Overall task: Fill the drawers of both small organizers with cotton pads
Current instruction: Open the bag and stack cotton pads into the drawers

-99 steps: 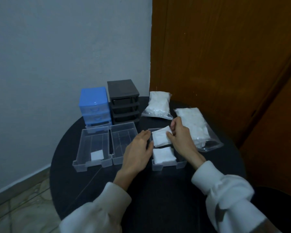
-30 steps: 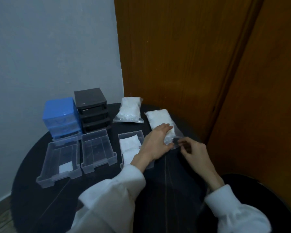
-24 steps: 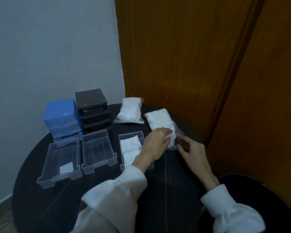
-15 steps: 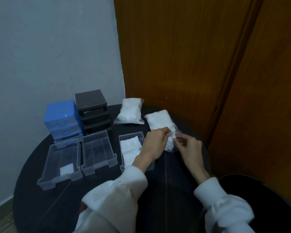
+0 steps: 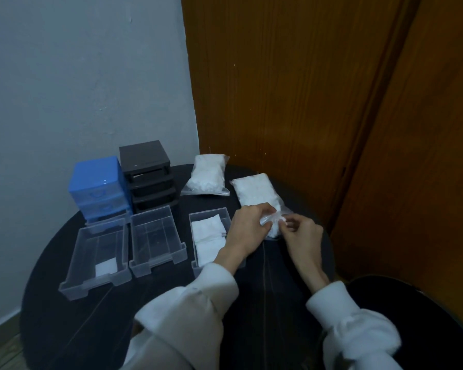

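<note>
A blue organizer [image 5: 98,188] and a black organizer [image 5: 147,174] stand at the back of the round black table [image 5: 265,289]. Three clear drawers lie in front: the left drawer [image 5: 72,263] holds one cotton pad [image 5: 106,267], the middle drawer [image 5: 177,252] holds none, the right drawer [image 5: 226,212] holds stacked cotton pads [image 5: 207,237]. My left hand [image 5: 247,227] and my right hand [image 5: 301,235] both pinch the near, open end of a clear bag of cotton pads [image 5: 257,192].
A second bag of cotton pads [image 5: 207,173] lies at the back beside the black organizer. A wooden door [image 5: 318,89] rises right behind the table and a pale wall [image 5: 78,76] on the left. A dark round seat [image 5: 422,316] sits at the lower right.
Both hands left the right drawer and moved to the nearer bag. My left hand lay flat on it, then both hands closed on its near end.
</note>
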